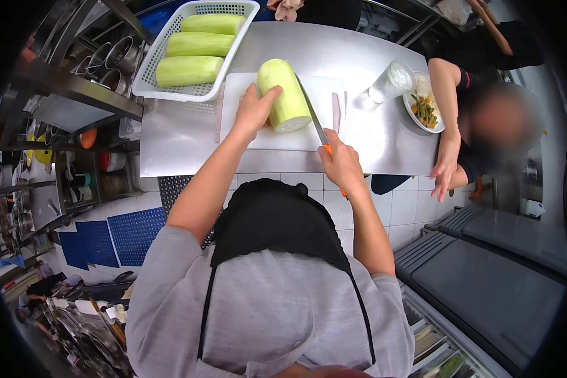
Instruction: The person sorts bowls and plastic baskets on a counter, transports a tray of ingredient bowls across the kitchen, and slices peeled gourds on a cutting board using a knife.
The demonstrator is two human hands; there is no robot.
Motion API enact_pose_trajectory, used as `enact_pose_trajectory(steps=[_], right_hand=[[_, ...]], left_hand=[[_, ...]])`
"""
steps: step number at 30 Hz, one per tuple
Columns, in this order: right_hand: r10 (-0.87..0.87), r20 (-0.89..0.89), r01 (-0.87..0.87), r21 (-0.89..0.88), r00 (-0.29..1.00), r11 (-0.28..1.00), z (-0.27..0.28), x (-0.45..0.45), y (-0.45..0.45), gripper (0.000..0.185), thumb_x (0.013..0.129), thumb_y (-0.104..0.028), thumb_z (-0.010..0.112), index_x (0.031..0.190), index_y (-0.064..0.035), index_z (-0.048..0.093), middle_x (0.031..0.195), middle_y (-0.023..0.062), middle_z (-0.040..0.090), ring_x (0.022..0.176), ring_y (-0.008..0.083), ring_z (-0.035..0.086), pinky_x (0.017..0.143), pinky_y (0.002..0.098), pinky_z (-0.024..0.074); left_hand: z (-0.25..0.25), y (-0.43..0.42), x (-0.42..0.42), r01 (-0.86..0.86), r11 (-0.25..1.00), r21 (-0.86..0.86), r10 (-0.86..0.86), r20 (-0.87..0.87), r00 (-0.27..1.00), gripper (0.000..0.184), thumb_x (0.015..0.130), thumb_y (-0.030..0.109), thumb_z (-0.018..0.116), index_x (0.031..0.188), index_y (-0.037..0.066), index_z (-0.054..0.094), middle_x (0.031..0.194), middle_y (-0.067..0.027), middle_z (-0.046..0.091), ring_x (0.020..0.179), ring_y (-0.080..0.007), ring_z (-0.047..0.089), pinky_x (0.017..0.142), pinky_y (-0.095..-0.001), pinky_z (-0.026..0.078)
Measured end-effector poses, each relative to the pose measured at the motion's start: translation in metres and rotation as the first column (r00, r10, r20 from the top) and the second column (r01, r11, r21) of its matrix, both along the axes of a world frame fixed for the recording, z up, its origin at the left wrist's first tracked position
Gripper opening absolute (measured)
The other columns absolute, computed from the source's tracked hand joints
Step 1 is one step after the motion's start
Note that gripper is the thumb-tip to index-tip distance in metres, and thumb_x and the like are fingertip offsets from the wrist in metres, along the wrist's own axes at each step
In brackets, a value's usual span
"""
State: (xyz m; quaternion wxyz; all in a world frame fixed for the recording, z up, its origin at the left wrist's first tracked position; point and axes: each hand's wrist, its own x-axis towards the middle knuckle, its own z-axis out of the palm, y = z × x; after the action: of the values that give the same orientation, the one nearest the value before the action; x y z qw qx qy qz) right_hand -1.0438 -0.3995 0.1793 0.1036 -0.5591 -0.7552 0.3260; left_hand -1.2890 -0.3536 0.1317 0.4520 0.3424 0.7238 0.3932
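My left hand (254, 111) grips the side of a peeled pale green gourd (283, 94) on a white cutting board (324, 91). Its thumb lies across the gourd and the fingers are partly hidden behind it. My right hand (342, 161) is closed around the orange handle of a knife (315, 113). The blade runs along the gourd's right side; whether it cuts in, I cannot tell. The gourd's near end shows a flat, pale cut face. At the back left, a white plastic basket (146, 70) holds three more peeled gourds (201, 45).
A clear cup (394, 82) and a white plate (432, 130) with rice and vegetables stand on the steel table (176, 142) at right. A person's forearm (448, 104) hangs beside the table's right end. Metal shelving (88, 94) stands left. Grey-lidded units (485, 277) are at lower right.
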Motion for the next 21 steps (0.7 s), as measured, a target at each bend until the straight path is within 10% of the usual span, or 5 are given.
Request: enact_pose_trajectory(steps=[4, 10, 15, 16, 21], right_hand=[[0.030, 0.005, -0.030, -0.027, 1.000, 0.999, 0.006, -0.008, 0.004, 0.040, 0.095, -0.013, 0.059, 0.132, 0.0025, 0.053, 0.087, 0.0314, 0.069, 0.089, 0.0528, 0.066, 0.084, 0.0562, 0.0504], [-0.015, -0.119, 0.001, -0.121, 0.993, 0.993, 0.006, -0.013, -0.003, 0.041, 0.094, -0.014, 0.060, 0.130, 0.0058, 0.056, 0.088, 0.0315, 0.069, 0.090, 0.0514, 0.067, 0.083, 0.0545, 0.0516], [-0.082, -0.165, 0.041, -0.239, 0.983, 0.970, -0.007, -0.008, -0.005, 0.047, 0.093, -0.015, 0.062, 0.134, 0.0064, 0.057, 0.084, 0.0303, 0.069, 0.087, 0.0485, 0.068, 0.081, 0.0523, 0.0528], [-0.040, -0.161, 0.024, -0.100, 0.986, 0.995, -0.026, -0.003, -0.005, 0.051, 0.095, -0.016, 0.062, 0.139, 0.0083, 0.054, 0.066, 0.0152, 0.065, 0.050, 0.0230, 0.063, 0.054, 0.0381, 0.0523], [-0.063, -0.087, 0.063, -0.005, 0.994, 0.998, -0.023, -0.009, -0.009, 0.048, 0.095, -0.015, 0.060, 0.137, 0.0089, 0.055, 0.066, 0.0199, 0.066, 0.052, 0.0286, 0.066, 0.057, 0.0414, 0.0530]], left_hand=[[0.013, 0.003, 0.009, 0.079, 0.997, -0.006, -0.079, -0.217, 0.973, 0.116, 0.081, 0.059, 0.074, 0.160, -0.004, 0.018, 0.146, -0.0314, 0.045, 0.126, -0.0377, 0.058, 0.099, -0.0463, 0.053], [0.033, -0.003, 0.015, -0.059, 0.993, 0.104, 0.028, 0.281, 0.959, 0.129, 0.071, 0.049, 0.088, 0.162, -0.001, 0.012, 0.146, -0.0312, 0.045, 0.127, -0.0406, 0.057, 0.105, -0.0419, 0.050], [0.028, -0.010, 0.003, 0.141, 0.985, 0.105, -0.094, -0.359, 0.928, 0.118, 0.076, 0.053, 0.082, 0.161, -0.001, 0.020, 0.146, -0.0296, 0.044, 0.125, -0.0402, 0.057, 0.104, -0.0423, 0.050], [0.031, -0.014, 0.002, 0.192, 0.978, 0.076, -0.127, -0.513, 0.849, 0.115, 0.077, 0.053, 0.080, 0.161, -0.001, 0.022, 0.146, -0.0294, 0.044, 0.125, -0.0399, 0.057, 0.104, -0.0423, 0.050], [0.016, -0.008, 0.011, 0.027, 0.995, 0.092, -0.031, 0.043, 0.999, 0.099, 0.085, 0.045, 0.074, 0.162, 0.005, 0.026, 0.130, -0.0241, 0.059, 0.116, -0.0324, 0.062, 0.085, -0.0410, 0.058]])
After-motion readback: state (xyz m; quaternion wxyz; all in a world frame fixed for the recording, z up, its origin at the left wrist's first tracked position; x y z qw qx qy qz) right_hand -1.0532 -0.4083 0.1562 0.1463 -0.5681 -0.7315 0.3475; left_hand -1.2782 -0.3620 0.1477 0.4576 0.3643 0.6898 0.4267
